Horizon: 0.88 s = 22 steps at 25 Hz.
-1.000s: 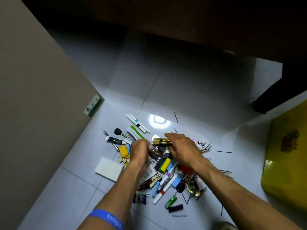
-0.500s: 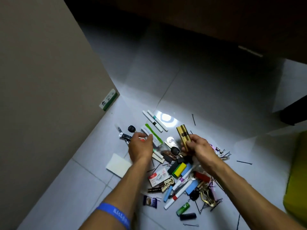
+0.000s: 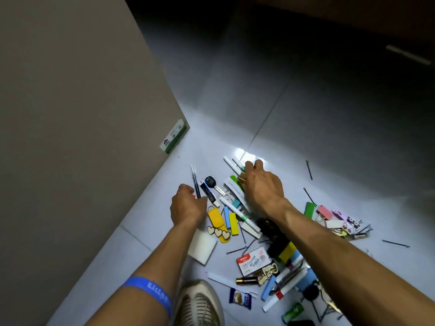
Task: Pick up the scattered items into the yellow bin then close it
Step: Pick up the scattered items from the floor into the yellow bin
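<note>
Both bare hands are low over a dense scatter of small things on the pale glossy floor tiles (image 3: 306, 128), beside the tall beige cabinet side (image 3: 70, 102).

The left hand (image 3: 188, 205) is closed in a loose fist at the near-left edge of the scatter. A thin dark stick-like tool (image 3: 195, 182) rises from between its fingers, and a fleck of red shows at the knuckles, so it reads as gripping a small gathered bundle (exact contents hidden by the fist).

The right hand (image 3: 261, 187) reaches further out, fingers curled down on the pair of white marker pens (image 3: 231, 165) at the far edge. A brass-coloured metal piece (image 3: 242, 178) shows under its fingers; judged to be held in the palm while the fingertips rake the pens in. Whether the pens themselves are already pinched cannot be told.

Between the hands: a black car key with silver blade (image 3: 211, 183), a yellow tag with three cream wooden hearts (image 3: 217, 228), a white pen with teal band (image 3: 237, 214). Nearer the person lie a red-and-white printed card (image 3: 253, 260), a small battery (image 3: 246, 281) and black hairpins (image 3: 235, 250).

The yellow bin is out of view, so its distance and lid state are unknown. Most of the scatter remains on the floor; the task looks early.

Judgement: filling both hands before carrying saves trips, though full fists may shed thin pieces.
</note>
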{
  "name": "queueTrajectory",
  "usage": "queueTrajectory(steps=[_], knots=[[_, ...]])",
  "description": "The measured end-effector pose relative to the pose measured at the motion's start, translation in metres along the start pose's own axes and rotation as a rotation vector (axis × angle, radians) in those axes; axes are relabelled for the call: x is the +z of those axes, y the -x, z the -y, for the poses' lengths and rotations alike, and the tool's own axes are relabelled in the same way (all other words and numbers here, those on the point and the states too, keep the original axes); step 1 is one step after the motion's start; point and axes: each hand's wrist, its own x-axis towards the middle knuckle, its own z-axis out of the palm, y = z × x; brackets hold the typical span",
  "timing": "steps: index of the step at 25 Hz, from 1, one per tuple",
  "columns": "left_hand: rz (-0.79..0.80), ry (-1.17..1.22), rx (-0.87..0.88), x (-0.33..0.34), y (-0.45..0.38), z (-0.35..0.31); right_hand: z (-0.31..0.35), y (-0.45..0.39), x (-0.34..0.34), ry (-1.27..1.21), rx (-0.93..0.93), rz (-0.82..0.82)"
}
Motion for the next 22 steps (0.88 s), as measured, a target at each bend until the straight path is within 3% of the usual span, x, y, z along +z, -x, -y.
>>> queueTrajectory(steps=[6, 9, 12, 14, 16, 18, 22], knots=[[0.023, 0.133, -0.069, 0.001, 0.01, -0.005, -0.015, 0.007, -0.002, -0.059, 0.148, 0.093], [-0.01, 0.203, 0.008, 0.003, 0.021, -0.005, -0.026, 0.022, 0.002, -0.104, 0.19, 0.029], [0.031, 0.365, 0.013, 0.01, 0.033, -0.007, -0.012, 0.033, 0.01, -0.336, 0.133, 0.033], [0.047, 0.389, 0.039, 0.016, 0.043, -0.007, 0.002, 0.036, 0.019, -0.227, 0.07, 0.076], [0.034, 0.299, 0.146, 0.019, 0.052, -0.005, 0.009, 0.036, 0.024, -0.041, 0.022, 0.04], [0.012, 0.057, 0.374, 0.019, 0.054, 0.0, 0.006, 0.035, 0.015, -0.112, 0.098, 0.013], [0.155, -0.233, 0.711, 0.025, 0.057, -0.013, -0.032, 0.055, -0.018, -0.813, 0.443, 0.044]])
